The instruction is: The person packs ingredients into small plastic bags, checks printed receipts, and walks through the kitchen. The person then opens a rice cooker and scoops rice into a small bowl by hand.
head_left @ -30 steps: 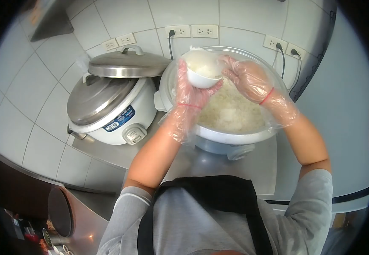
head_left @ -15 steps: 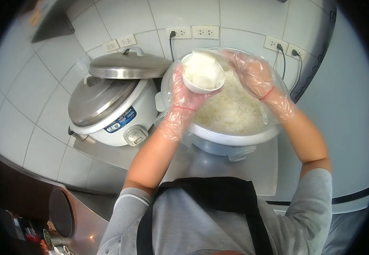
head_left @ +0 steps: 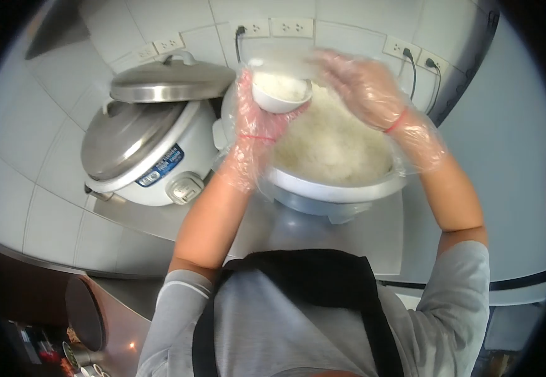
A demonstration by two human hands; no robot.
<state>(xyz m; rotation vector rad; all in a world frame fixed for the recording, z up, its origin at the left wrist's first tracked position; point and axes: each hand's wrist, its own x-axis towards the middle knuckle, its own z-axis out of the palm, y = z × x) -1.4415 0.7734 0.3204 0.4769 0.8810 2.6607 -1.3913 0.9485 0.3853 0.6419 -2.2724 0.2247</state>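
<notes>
My left hand [head_left: 263, 119], in a clear plastic glove with a red band at the wrist, is closed around a small white bowl [head_left: 279, 103] from below. White rice [head_left: 280, 85] fills the bowl, which is held over the left rim of an open rice cooker [head_left: 323, 190]. Cooked rice [head_left: 333, 147] lies in this cooker. My right hand [head_left: 364, 88], gloved the same way, is above the cooker. Its fingers close on what looks like a pale rice paddle [head_left: 282, 61], smeared by motion, which reaches left over the bowl.
A second rice cooker [head_left: 144, 147] stands at left under its tilted metal lid [head_left: 131, 135]. Another metal lid [head_left: 172, 81] rests on top behind it. Power outlets [head_left: 292, 27] with plugged cords line the tiled wall. A large grey-blue surface [head_left: 493, 169] stands at right.
The pale utensil in my right hand has swept over the bowl's top. The bowl appears more tilted, and its rice looks lower. The whole view has shifted slightly.
</notes>
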